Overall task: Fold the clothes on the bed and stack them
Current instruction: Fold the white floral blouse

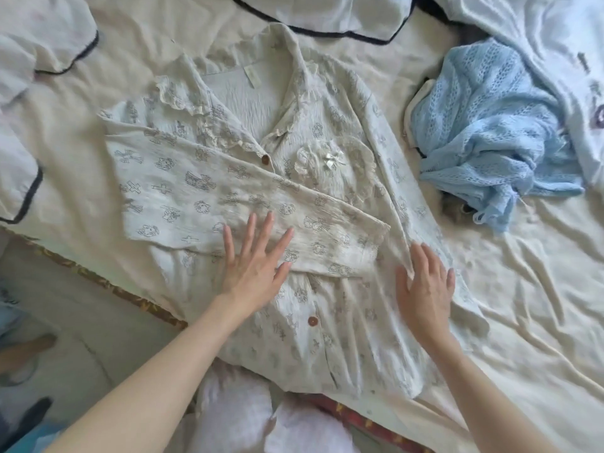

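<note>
A cream printed pajama shirt [330,132] with a lace collar and brown buttons lies face up across the bed. Its left sleeve [202,204] is folded over the chest, cuff pointing right. My left hand [255,266] lies flat with spread fingers on that sleeve and the shirt front. My right hand [425,286] rests with straight fingers on the shirt's right side, where the right sleeve runs down along the body. A crumpled light blue knit garment [483,125] lies to the right of the shirt.
White clothes with dark piping [29,103] lie at the left and along the top [327,14]. A pale printed cloth [562,44] covers the top right corner. The cream bedsheet [529,305] is wrinkled at the right. The bed edge [98,276] runs diagonally at the lower left.
</note>
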A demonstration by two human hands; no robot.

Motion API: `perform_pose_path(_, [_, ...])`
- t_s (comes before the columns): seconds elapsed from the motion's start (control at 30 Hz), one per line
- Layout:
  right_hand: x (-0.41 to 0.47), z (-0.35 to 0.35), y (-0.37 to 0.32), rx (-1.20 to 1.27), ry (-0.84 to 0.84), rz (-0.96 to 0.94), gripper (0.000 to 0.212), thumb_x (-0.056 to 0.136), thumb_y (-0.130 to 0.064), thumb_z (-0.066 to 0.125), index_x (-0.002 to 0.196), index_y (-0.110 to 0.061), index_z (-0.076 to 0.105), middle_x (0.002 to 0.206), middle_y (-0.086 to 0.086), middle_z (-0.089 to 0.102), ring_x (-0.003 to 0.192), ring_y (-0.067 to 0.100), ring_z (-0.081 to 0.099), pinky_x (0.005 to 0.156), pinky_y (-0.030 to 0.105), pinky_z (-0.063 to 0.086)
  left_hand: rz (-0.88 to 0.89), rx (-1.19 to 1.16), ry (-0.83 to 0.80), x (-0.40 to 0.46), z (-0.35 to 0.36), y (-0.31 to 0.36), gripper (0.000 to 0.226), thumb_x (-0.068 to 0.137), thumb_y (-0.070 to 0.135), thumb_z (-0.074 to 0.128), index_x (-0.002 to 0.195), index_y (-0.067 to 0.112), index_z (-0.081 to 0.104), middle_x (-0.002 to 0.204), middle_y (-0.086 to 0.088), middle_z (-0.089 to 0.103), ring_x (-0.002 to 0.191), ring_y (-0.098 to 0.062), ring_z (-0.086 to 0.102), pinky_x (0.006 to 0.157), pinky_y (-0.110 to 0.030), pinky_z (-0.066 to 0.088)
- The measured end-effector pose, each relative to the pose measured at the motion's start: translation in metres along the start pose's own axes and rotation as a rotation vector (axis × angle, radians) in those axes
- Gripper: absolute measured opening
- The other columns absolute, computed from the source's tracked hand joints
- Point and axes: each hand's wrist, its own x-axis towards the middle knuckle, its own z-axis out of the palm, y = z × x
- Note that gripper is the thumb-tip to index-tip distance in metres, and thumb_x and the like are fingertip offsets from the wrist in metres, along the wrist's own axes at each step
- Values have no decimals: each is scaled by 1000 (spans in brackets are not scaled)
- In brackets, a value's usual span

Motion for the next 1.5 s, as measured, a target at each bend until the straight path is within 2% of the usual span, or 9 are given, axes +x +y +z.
perform_pose_path(0.23, [49, -20, 73, 176, -152, 238, 55, 94, -31, 52, 140, -6, 37, 135, 16, 49, 121, 33, 46, 98, 43, 38, 86, -31, -59, 21, 7, 91, 57, 99, 47, 19, 141, 42, -18, 148, 1, -36, 132, -27, -38, 101, -56, -28])
perform_pose_path(0.33, [75, -26, 87, 270, -295, 286, 29, 92, -28, 56, 100, -2, 64, 86, 10, 61, 78, 23, 55, 65, 28, 39, 15, -66, -178, 26, 14, 104, 59, 99, 47, 24, 145, 41, -13, 144, 3, -35, 136, -26, -31, 102, -54, -22])
perform_pose_path(0.4, [87, -32, 94, 374, -327, 323, 30, 92, -24, 56, 67, -7, 56, 61, 3, 47, 56, 17, 42, 51, 26, 28, -15, -100, -217, 30, 11, 104, 60, 98, 48, 29, 147, 42, -6, 148, 5, -30, 141, -26, -23, 106, -56, -17])
perform_pose_path(0.6, [115, -79, 108, 658, 34, 320, 22, 91, -24, 54, 71, -14, 55, 60, -2, 48, 52, 9, 42, 43, 18, 34, -97, -294, -273, 40, -19, 109, 49, 100, 40, 35, 148, 32, 25, 159, 4, -1, 147, -22, -2, 116, -54, 2])
perform_pose_path(0.8, [123, -138, 95, 775, 223, 122, 7, 88, -23, 60, 85, -19, 64, 78, 0, 61, 65, 8, 53, 53, 16, 42, -203, -875, -82, 42, -64, 142, 39, 102, 28, 38, 138, 15, 46, 143, -2, 44, 131, -17, 40, 101, -29, 32])
perform_pose_path(1.0, [72, -155, 41, 461, 301, -433, 12, 86, -8, 64, 91, -2, 73, 85, 10, 69, 69, 17, 59, 66, 22, 45, -240, -1751, -137, 55, -125, 166, 23, 98, 37, 44, 109, 20, 54, 118, -8, 61, 94, -22, 63, 80, -41, 55])
perform_pose_path(1.13, [15, -112, -6, 360, -67, -713, 24, 92, -3, 56, 114, -3, 67, 119, 12, 61, 81, 29, 67, 73, 42, 56, -156, -1672, -365, 54, -143, 149, 44, 81, 42, 62, 114, 13, 54, 88, -8, 68, 75, -23, 65, 74, -40, 56])
perform_pose_path(1.3, [-27, -58, -32, 228, -472, -769, 36, 99, -17, 46, 134, -13, 52, 148, 4, 40, 107, 26, 63, 90, 38, 52, -410, -1356, -156, 41, -109, 96, 23, 92, 1, 53, 115, 3, 56, 88, -8, 65, 74, -19, 62, 64, -32, 53])
perform_pose_path(1.5, [9, -38, -35, 516, -247, -120, 26, 98, -20, 48, 116, -9, 64, 111, 5, 66, 96, 17, 62, 86, 33, 50, -549, -1211, -25, 36, -75, 30, 25, 96, 12, 46, 119, 14, 56, 103, -3, 66, 91, -19, 63, 84, -37, 46])
